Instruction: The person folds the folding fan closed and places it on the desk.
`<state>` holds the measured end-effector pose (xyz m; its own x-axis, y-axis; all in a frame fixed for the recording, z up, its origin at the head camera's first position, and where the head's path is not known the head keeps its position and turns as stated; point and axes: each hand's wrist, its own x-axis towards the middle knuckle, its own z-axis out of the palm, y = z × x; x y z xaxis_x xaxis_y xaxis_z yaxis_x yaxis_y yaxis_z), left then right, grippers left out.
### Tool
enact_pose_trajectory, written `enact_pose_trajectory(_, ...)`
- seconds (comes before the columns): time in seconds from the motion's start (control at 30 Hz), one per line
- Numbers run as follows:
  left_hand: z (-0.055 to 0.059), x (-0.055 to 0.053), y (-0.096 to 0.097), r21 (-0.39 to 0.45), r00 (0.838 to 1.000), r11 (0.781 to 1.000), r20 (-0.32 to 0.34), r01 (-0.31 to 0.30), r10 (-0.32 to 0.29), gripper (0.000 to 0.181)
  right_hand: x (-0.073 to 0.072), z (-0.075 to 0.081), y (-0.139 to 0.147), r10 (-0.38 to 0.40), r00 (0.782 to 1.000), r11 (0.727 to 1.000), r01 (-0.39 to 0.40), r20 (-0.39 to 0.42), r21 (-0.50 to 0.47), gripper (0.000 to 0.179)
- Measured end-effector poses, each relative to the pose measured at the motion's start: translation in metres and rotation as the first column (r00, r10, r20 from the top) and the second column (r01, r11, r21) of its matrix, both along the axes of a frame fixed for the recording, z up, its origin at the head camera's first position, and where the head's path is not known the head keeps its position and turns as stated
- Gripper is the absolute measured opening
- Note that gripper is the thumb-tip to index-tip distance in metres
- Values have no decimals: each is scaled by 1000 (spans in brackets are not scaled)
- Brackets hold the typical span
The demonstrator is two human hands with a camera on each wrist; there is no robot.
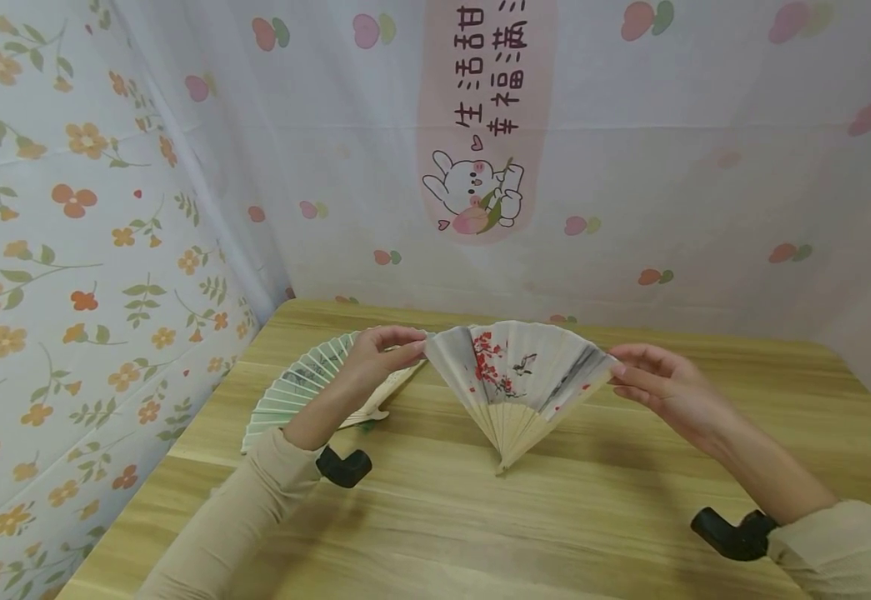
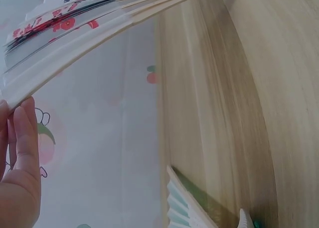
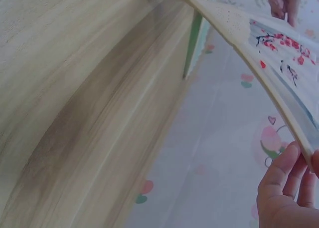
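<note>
Between my two hands a white folding fan (image 1: 518,367) is spread partly open, its leaf painted with red blossoms and a bird. My left hand (image 1: 382,354) pinches the outer end of its left guard stick. At the opposite upper corner, my right hand (image 1: 663,383) pinches the right guard. The fan's pivot points down toward the table. In the right wrist view, the thumb and fingers of the right hand (image 3: 289,188) grip the guard's end. A green folding fan (image 1: 300,387) lies spread on the table behind my left forearm, which partly hides it.
The wooden table (image 1: 435,533) carries both fans' area and reaches back to a white curtain (image 1: 315,150) with printed fruit and a rabbit. On the left hangs a flowered curtain (image 1: 45,250). Black mounts (image 1: 345,467) sit at both wrists.
</note>
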<state>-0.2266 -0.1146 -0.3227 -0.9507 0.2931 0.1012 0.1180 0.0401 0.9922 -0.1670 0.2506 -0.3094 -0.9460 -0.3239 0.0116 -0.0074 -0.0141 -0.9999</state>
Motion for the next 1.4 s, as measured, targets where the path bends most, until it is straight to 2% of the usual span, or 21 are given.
enact_pose_trajectory(0.23, 1, 2, 2, 6, 1000, 1000, -9, 10, -10, 23, 0, 3, -4, 32, 999, 999, -32, -22, -20, 19)
enact_pose_trajectory(0.47, 4, 4, 6, 20, 1000, 1000, 2, 15, -15, 23, 0, 6, -5, 8, 1000, 1000, -8, -5, -30, 20)
enact_pose_trajectory(0.77, 7, 7, 11, 13, 1000, 1000, -9, 26, -26, 22, 1, 5, -7, 19, 1000, 998, -19, 6, -63, 19)
enact_pose_trajectory(1.2, 8, 9, 16, -5, 999, 1000, -40, 28, -28, 23, 1, 7, -15, 17, 1000, 999, -17, 8, -47, 20)
enact_pose_trajectory(1.4, 6, 9, 18, 5, 999, 1000, -27, 17, -17, 22, 1, 9, -16, 19, 1000, 999, -19, -8, -42, 21)
